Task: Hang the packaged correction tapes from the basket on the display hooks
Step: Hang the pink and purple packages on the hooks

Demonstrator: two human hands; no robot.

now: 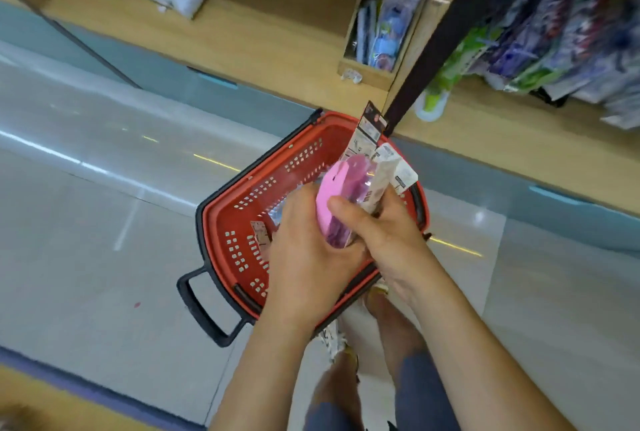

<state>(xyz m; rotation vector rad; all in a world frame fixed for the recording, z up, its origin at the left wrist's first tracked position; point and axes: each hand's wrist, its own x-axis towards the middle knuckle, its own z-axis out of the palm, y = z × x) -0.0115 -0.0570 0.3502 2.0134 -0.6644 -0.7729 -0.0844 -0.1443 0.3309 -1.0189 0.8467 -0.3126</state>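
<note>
A red shopping basket (221,222) with a black rim and handle stands on the floor below me. Over it, both hands hold a bunch of packaged correction tapes (349,188): a pink pack in front, beige and white packs fanned out behind. My left hand (304,257) cups the bunch from below and the left. My right hand (377,226) grips it from the right, thumb across the pink pack. Another pack (259,233) lies inside the basket. The display hooks themselves are hidden by blurred hanging goods.
A wooden shelf unit (277,39) runs across the top, with bagged goods and a box of blue items (381,32). Hanging packaged goods (571,32) fill the upper right, beside a dark post (446,39). My legs and shoes are below the basket.
</note>
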